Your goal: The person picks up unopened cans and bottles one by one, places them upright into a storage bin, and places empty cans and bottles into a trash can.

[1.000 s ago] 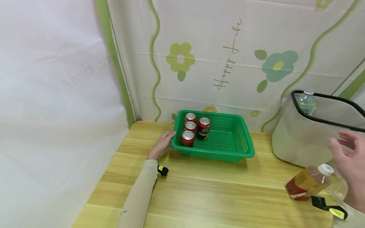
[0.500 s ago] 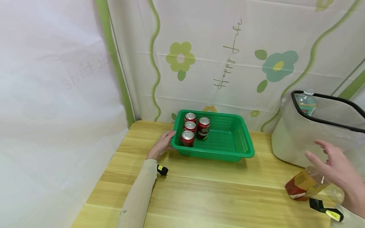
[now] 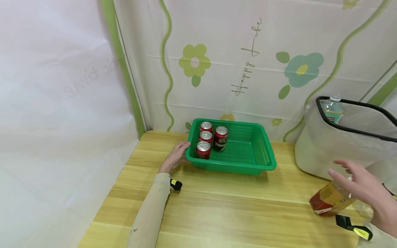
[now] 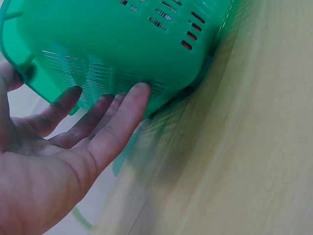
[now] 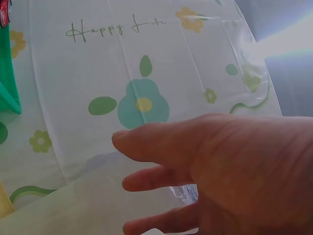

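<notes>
A green plastic basket [image 3: 235, 167] stands on the table with several red soda cans [image 3: 221, 137] upright at its left end. My left hand [image 3: 175, 156] holds the basket's left side, thumb at the rim and fingertips [image 4: 141, 90] against the slotted outer wall. At the right, a bottle [image 3: 330, 199] with amber drink and a yellow-and-red label stands on the table. Over its top hovers my right hand [image 3: 361, 184], fingers and thumb spread apart and holding nothing. This hand hides the bottle's cap in the head view.
A whitish bin [image 3: 325, 148] with a black rim stands behind the right hand, a clear bottle [image 3: 333, 109] with a green label inside. Another clear bottle [image 3: 363, 208] lies partly hidden by the right wrist. A flowered curtain [image 3: 248, 69] hangs behind the wooden table [image 3: 232, 217].
My right hand has moved left and down from beside the bin to over the amber drink bottle, covering its white cap. The left hand and basket have stayed in place.
</notes>
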{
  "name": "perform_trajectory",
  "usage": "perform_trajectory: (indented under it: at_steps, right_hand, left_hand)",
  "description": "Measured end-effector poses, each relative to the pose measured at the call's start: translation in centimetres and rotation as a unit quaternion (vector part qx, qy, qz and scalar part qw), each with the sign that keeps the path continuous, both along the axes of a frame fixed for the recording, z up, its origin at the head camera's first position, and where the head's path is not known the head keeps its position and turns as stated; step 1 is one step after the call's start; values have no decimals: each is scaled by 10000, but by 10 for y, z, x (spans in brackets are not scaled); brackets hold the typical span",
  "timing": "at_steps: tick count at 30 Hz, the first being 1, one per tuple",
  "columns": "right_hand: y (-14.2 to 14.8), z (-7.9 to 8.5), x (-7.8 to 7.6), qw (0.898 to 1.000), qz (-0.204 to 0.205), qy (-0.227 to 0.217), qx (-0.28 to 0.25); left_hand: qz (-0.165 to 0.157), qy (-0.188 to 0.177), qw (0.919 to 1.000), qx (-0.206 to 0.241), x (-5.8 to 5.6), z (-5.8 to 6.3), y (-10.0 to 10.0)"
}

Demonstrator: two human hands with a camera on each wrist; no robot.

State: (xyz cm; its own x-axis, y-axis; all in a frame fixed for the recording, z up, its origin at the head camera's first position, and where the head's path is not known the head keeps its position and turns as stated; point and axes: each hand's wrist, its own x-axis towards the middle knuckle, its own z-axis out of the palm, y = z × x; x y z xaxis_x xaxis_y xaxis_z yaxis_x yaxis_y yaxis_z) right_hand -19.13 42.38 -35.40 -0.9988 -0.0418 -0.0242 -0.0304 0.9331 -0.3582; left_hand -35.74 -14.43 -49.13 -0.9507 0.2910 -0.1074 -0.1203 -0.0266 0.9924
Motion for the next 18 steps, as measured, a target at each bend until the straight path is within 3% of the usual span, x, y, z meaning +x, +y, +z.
perform_trajectory:
  at_steps: [10, 16, 18]
  right_hand:
    - [23, -3, 7, 9970, -401, -598, -275]
    - [37, -13, 10, 9913, -382, -1047, -706]
    - [41, -17, 8, 9876, -394, -1270, -835]
  left_hand:
    - [3, -28, 10000, 13, -1, 0, -1]
    - [-127, -63, 9999, 14, -2, 0, -1]
    - [-209, -103, 9997, 9, 3, 7, -2]
